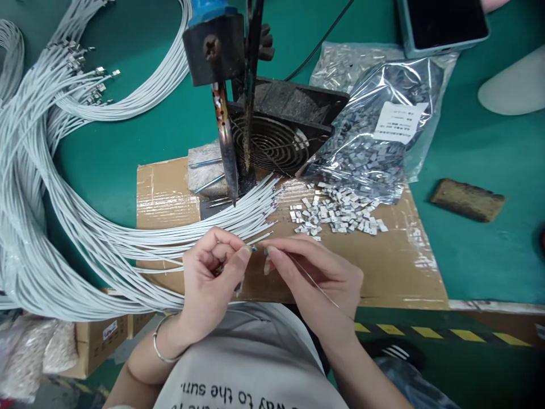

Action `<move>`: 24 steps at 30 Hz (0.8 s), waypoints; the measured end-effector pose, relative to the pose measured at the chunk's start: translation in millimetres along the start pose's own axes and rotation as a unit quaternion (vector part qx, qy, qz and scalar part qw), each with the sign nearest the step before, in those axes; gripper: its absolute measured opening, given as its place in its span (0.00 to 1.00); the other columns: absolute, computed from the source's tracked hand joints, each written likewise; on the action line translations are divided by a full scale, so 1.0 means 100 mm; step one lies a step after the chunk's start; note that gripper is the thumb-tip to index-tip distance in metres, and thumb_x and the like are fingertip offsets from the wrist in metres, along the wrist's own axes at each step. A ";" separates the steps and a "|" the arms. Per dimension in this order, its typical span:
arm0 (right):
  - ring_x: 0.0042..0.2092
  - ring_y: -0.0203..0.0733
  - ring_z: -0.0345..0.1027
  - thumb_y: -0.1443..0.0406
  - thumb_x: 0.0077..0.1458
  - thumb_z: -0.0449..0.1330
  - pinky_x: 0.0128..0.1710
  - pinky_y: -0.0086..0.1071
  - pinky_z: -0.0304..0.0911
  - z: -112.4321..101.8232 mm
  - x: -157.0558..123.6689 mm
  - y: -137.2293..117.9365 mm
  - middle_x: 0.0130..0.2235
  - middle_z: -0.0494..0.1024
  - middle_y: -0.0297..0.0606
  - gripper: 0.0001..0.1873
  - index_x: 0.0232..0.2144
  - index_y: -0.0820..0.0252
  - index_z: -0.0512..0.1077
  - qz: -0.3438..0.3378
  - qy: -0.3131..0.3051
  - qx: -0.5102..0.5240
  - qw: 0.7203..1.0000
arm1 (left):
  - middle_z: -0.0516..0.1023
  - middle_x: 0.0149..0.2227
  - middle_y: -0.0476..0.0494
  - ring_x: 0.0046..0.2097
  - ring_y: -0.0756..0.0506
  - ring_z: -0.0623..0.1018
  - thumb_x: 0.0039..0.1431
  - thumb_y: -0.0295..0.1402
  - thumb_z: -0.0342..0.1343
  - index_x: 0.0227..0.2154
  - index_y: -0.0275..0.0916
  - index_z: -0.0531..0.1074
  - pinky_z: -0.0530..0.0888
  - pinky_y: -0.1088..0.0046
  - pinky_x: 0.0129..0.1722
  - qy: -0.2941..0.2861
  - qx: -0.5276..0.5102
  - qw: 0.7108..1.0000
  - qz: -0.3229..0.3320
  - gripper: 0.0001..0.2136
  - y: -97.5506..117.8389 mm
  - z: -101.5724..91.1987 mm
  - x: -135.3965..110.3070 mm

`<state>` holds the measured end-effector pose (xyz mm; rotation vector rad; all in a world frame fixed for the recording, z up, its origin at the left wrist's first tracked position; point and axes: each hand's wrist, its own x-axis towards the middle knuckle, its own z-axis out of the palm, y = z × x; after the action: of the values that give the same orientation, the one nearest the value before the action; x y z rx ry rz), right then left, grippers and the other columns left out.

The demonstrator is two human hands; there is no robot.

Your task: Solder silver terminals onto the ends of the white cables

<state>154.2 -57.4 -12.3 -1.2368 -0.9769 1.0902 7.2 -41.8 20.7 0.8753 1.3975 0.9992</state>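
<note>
My left hand (pixel 213 272) is pinched shut on the stripped end of a thin white wire (pixel 238 241) just above a cardboard sheet (pixel 383 267). My right hand (pixel 315 272) is pinched shut opposite it, fingertips almost touching, holding a fine thread-like strand (pixel 313 281) that runs back over the hand; it may be solder wire. A fan of white wires (pixel 204 224) lies across the cardboard toward a mounted soldering iron (pixel 225 142). A pile of small metal terminals (pixel 336 213) sits just beyond my right hand.
A black fan guard (pixel 272 142) stands behind the iron. A clear bag of terminals (pixel 374 136) lies at right, a phone (pixel 443 23) behind it. Large white wire bundles (pixel 42 170) cover the green table at left. A brown sponge (pixel 466 199) lies at right.
</note>
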 end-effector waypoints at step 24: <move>0.31 0.30 0.77 0.74 0.59 0.70 0.32 0.21 0.73 -0.01 0.07 -0.05 0.33 0.85 0.31 0.12 0.35 0.50 0.88 0.014 -0.014 0.056 0.998 | 0.85 0.34 0.49 0.21 0.56 0.62 0.56 0.23 0.66 0.27 0.40 0.78 0.56 0.78 0.19 -0.007 0.076 0.996 0.036 0.07 0.07 -0.01 0.00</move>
<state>157.5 -50.5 -7.3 -1.1494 -0.9093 1.1713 5.4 -40.0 27.0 1.0483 1.4530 0.9486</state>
